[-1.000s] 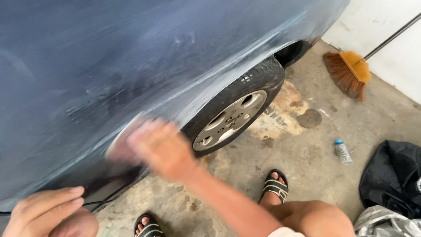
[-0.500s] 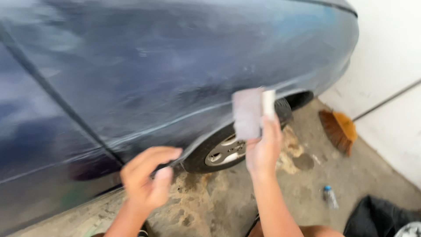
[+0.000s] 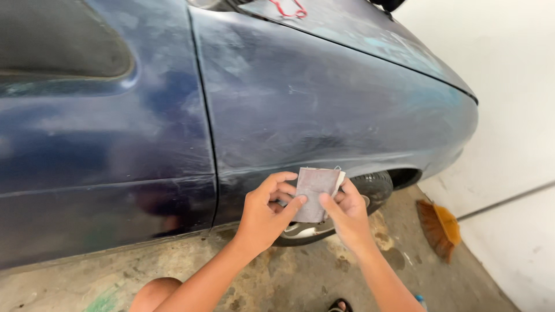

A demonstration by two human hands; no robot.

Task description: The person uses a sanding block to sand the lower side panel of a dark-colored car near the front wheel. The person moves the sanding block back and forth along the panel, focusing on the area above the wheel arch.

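A folded grey sheet of sandpaper [image 3: 315, 190] is held up between both my hands, in front of the car's front wheel [image 3: 370, 196]. My left hand [image 3: 266, 214] pinches its left edge with thumb and fingers. My right hand [image 3: 345, 215] grips its right edge, thumb across the lower face. Behind them is the dull, scuffed dark blue fender [image 3: 324, 104] and the door [image 3: 98, 150] of a car, with the door gap running down between them.
An orange broom head [image 3: 438, 228] lies on the stained concrete floor [image 3: 300, 277] by the white wall [image 3: 509, 133]. My knee [image 3: 155, 292] shows at the bottom, a sandal toe [image 3: 338, 304] and a bottle cap edge [image 3: 420, 300] near it.
The view has risen and pulled back from the wheel. My left hand came up to join the right on the sandpaper, which was held by the right hand alone half a second ago.
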